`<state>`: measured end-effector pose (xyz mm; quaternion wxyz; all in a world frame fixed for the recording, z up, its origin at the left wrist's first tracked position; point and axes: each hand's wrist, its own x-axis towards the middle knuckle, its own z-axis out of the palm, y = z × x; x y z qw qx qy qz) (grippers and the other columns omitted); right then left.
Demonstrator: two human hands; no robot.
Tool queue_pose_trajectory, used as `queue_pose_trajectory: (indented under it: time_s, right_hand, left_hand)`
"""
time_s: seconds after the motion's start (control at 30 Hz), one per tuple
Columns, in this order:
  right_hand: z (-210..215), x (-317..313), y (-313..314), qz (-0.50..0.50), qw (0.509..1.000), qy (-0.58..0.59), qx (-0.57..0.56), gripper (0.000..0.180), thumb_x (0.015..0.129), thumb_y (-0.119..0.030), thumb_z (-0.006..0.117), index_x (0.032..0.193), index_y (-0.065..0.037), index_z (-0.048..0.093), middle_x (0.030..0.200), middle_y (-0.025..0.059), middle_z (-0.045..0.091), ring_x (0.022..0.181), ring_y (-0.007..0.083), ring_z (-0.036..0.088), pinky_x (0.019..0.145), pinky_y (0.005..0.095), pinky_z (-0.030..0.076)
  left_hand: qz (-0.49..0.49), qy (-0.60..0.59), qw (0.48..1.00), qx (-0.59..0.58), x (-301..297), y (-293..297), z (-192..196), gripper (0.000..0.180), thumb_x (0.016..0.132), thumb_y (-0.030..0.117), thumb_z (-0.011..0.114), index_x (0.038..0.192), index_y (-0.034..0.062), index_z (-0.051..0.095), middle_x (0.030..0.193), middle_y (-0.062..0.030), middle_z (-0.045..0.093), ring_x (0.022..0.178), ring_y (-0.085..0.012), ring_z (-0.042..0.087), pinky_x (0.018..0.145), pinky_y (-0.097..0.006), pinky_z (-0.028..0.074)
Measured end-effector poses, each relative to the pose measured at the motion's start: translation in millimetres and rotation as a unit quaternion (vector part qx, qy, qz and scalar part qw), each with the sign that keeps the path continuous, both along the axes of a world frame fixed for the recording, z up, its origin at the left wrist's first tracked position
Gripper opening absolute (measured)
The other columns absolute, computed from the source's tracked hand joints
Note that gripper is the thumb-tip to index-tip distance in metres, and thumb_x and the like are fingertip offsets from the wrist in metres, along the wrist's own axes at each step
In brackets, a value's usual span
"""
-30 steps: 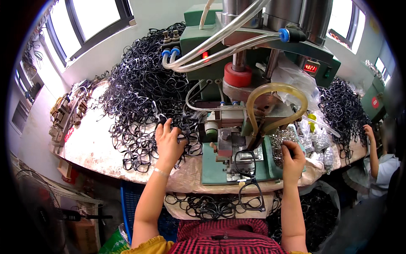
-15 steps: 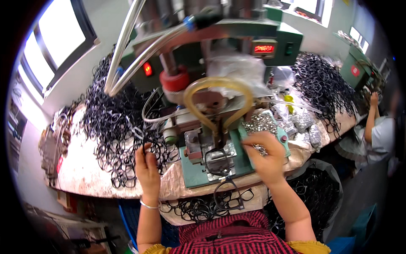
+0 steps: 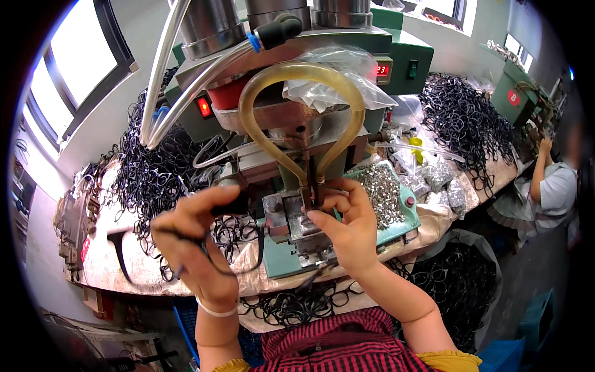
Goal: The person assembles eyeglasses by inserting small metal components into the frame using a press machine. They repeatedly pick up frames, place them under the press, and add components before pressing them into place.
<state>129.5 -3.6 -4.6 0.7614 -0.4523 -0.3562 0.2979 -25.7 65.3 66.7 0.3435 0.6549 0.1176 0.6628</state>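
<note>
My left hand [image 3: 201,245], slightly blurred, is closed around a black eyeglass frame [image 3: 251,263] left of the press. The frame sticks out on both sides of it. Its fingertips reach a dark knob [image 3: 234,201] on the press; whether they touch it is unclear. At the press head [image 3: 313,193], under the looped yellowish tube [image 3: 302,69], my right hand [image 3: 350,226] has thumb and fingers closed together. Anything pinched there is too small to make out. Below lies the metal fixture [image 3: 307,232] on a green base [image 3: 282,261].
A green tray of small metal parts [image 3: 381,195] sits right of the press. Black frames are heaped at the left [image 3: 145,167], back right [image 3: 468,118] and along the front edge [image 3: 291,307]. A full bag [image 3: 452,285] stands below right. Another person [image 3: 555,186] sits far right.
My right hand has gone from the parts tray to the press head. My left hand has moved up from beside the heaped frames toward the knob, carrying an eyeglass frame. The view has shifted slightly.
</note>
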Motion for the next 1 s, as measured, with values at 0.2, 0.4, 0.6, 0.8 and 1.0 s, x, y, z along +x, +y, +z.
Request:
queue_pose_trajectory:
  time_s: [0.2, 0.4, 0.6, 0.8, 1.0]
  right_hand:
    - [4.8, 0.5, -0.1, 0.029, 0.999, -0.021, -0.007, 0.054, 0.084, -0.001, 0.072, 0.132, 0.001, 0.047, 0.103, 0.0057, 0.066, 0.093, 0.0100, 0.061, 0.086, 0.0245, 0.045]
    - [-14.8, 8.1, 3.1, -0.030, 0.995, -0.099, 0.005, 0.056, 0.083, 0.003, 0.072, 0.133, 0.002, 0.047, 0.098, 0.0078, 0.068, 0.101, 0.0141, 0.062, 0.092, 0.0274, 0.046]
    - [-15.7, 6.3, 6.0, -0.011, 0.995, -0.087, 0.044, 0.058, 0.084, 0.003, 0.070, 0.135, 0.004, 0.043, 0.101, 0.0098, 0.068, 0.106, 0.0175, 0.061, 0.096, 0.0293, 0.044]
    - [17.8, 9.9, -25.5, 0.051, 0.996, -0.077, -0.007, 0.060, 0.085, -0.003, 0.069, 0.140, 0.002, 0.044, 0.111, 0.0128, 0.067, 0.110, 0.0202, 0.061, 0.101, 0.0344, 0.044]
    - [-25.9, 83.4, -21.3, -0.188, 0.922, -0.308, -0.140, 0.034, 0.084, -0.007, 0.069, 0.118, -0.003, 0.067, 0.113, 0.0135, 0.069, 0.108, 0.0270, 0.064, 0.097, 0.0367, 0.047]
  left_hand:
    - [-0.089, 0.007, 0.975, -0.205, 7.1, -47.8, -0.2, 0.032, 0.109, 0.036, 0.024, 0.090, 0.0117, 0.034, 0.068, -0.0200, 0.060, 0.055, -0.0177, 0.047, 0.064, -0.026, 0.043]
    - [-0.035, -0.027, 0.993, -0.112, 11.8, -33.1, 8.2, 0.027, 0.108, 0.029, 0.024, 0.093, 0.0094, 0.035, 0.078, -0.0185, 0.061, 0.068, -0.0180, 0.053, 0.072, -0.026, 0.044]
    - [0.067, 0.032, 0.997, -0.021, 10.0, 5.0, 1.8, 0.029, 0.108, 0.025, 0.025, 0.105, 0.0002, 0.039, 0.087, -0.0222, 0.066, 0.075, -0.0199, 0.059, 0.077, -0.030, 0.049]
    - [-0.165, 0.193, 0.953, -0.166, -13.3, -27.1, -8.1, 0.028, 0.108, 0.026, 0.028, 0.109, 0.0013, 0.041, 0.083, -0.0243, 0.068, 0.073, -0.0226, 0.062, 0.077, -0.032, 0.052]
    - [-0.488, 0.075, 0.603, -0.627, 18.7, -50.5, -51.4, 0.027, 0.106, 0.032, 0.039, 0.093, 0.0091, 0.045, 0.083, -0.0266, 0.067, 0.061, -0.0321, 0.065, 0.058, -0.038, 0.056]
